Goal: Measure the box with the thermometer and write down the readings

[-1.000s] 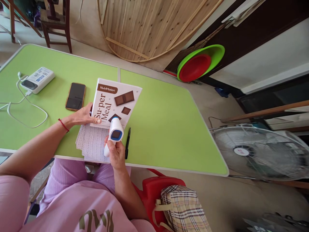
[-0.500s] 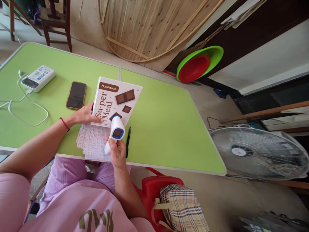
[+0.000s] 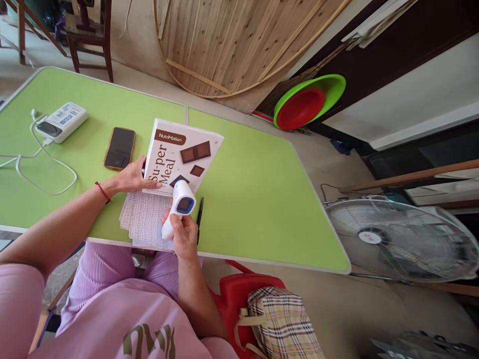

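White plastic, gun-shaped device with a blue-rimmed screen (image 3: 178, 208) sits gripped in your right hand (image 3: 186, 236); your left hand (image 3: 130, 176) clasps a white, chocolate-printed box (image 3: 181, 167) tilted up just ahead, above the green bench (image 3: 258, 199). You seem to be aiming the device at the box's lower front; contact is hard to judge. Next, steadiness in both hands looks needed, clear of the slim black pen (image 3: 200, 215) just right of your right hand.

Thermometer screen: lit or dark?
Looks dark: no digits or glow show on the screen of the thermometer in the right hand. Powered: cannot tell.
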Available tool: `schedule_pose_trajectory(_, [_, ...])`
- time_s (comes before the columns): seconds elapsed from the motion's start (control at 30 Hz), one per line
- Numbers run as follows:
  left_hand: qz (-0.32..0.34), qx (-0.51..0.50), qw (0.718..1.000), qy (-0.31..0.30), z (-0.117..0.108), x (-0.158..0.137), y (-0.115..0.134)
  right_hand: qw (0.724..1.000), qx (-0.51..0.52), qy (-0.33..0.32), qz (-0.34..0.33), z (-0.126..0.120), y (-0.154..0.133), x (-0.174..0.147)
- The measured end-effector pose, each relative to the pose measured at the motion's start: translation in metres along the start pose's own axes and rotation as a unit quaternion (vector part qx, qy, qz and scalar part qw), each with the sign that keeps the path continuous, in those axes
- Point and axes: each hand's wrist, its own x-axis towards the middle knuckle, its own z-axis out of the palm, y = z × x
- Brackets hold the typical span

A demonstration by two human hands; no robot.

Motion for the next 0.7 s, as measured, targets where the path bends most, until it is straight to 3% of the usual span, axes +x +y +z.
schedule_pose_trajectory(0.4, [0.026, -0.014, 0.999, 0.029, 0.000, 0.002, -0.004, 1.000, -0.024, -0.016, -0.001, -0.018, -0.032, 0.003])
schedule_pose_trajectory(0.6, [0.058, 0.042, 0.996, 0.055, 0.000, 0.003, -0.013, 0.996, -0.034, 0.073, -0.044, -0.033, -0.032, 0.009])
schedule_pose_trajectory(0.7, [0.037, 0.119, 0.990, 0.067, 0.000, 0.002, -0.014, 0.988, -0.048, 0.125, -0.074, -0.042, -0.034, 0.012])
